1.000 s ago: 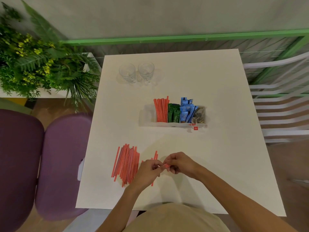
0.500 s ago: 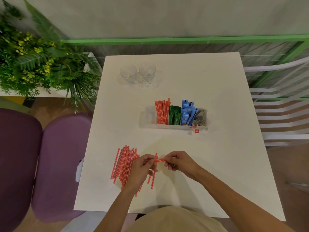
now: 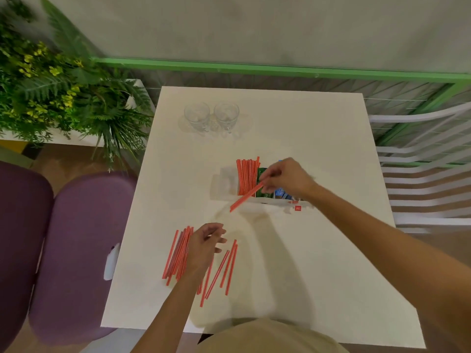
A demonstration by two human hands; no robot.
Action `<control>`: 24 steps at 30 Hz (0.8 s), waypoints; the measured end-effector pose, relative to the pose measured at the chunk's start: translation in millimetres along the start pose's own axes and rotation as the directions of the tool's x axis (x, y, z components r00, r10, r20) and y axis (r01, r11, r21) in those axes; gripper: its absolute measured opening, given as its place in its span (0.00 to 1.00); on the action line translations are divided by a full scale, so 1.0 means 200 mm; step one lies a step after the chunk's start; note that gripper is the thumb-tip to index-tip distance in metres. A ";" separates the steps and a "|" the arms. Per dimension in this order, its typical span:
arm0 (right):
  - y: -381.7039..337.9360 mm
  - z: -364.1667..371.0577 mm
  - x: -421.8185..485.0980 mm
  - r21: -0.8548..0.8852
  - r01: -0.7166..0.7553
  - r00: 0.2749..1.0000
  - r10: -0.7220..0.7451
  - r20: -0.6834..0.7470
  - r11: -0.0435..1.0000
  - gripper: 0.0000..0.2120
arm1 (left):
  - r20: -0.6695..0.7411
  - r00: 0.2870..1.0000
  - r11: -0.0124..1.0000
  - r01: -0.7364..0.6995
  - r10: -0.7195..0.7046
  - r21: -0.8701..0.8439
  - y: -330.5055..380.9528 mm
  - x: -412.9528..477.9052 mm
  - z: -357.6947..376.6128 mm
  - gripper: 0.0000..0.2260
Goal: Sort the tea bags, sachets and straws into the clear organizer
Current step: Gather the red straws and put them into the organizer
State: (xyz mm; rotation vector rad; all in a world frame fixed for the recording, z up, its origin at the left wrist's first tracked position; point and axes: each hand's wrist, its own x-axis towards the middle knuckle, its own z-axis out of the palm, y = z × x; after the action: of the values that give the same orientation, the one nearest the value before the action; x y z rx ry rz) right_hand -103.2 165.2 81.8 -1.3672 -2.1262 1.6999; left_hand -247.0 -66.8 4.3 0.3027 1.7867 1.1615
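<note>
My right hand (image 3: pixel 288 178) pinches a small bunch of red straws (image 3: pixel 245 197) and holds it slanted just above the front of the clear organizer (image 3: pixel 224 186). Inside the organizer stand more red straws (image 3: pixel 246 175), green sachets (image 3: pixel 261 172) and blue sachets (image 3: pixel 280 192), partly hidden by my hand. A loose pile of red straws (image 3: pixel 178 253) lies on the white table (image 3: pixel 305 263) near its front left. My left hand (image 3: pixel 205 244) hovers over that pile with relaxed fingers, holding nothing.
Two clear glasses (image 3: pixel 211 115) stand at the back of the table. A purple chair (image 3: pixel 76 250) is at the left, a white slatted chair (image 3: pixel 428 179) at the right, and green plants (image 3: pixel 58 93) at the back left.
My right hand has taken the straws from between both hands and carried them up to the organizer. My left hand let go and stayed over the pile.
</note>
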 end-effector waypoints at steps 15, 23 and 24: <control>-0.14 0.02 0.32 -0.642 0.129 0.991 -0.081 0.103 0.756 0.09 | 0.177 0.979 0.514 -0.203 0.101 0.833 -0.30 -0.08 -0.03 0.17; -0.08 0.09 0.33 -0.698 0.153 0.987 -0.071 0.145 0.700 0.10 | 0.192 0.972 0.400 -0.230 0.134 0.887 -0.36 -0.11 0.02 0.20; -0.07 0.08 0.33 -0.700 0.160 0.986 -0.086 0.141 0.696 0.10 | 0.194 0.972 0.397 -0.233 0.136 0.888 -0.36 -0.11 0.02 0.20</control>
State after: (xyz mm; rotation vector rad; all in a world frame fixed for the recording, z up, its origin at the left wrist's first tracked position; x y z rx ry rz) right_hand -160.0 197.5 58.8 -1.2199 -3.0351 0.9000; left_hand -211.5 -115.9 -41.8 1.2168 2.1933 0.1331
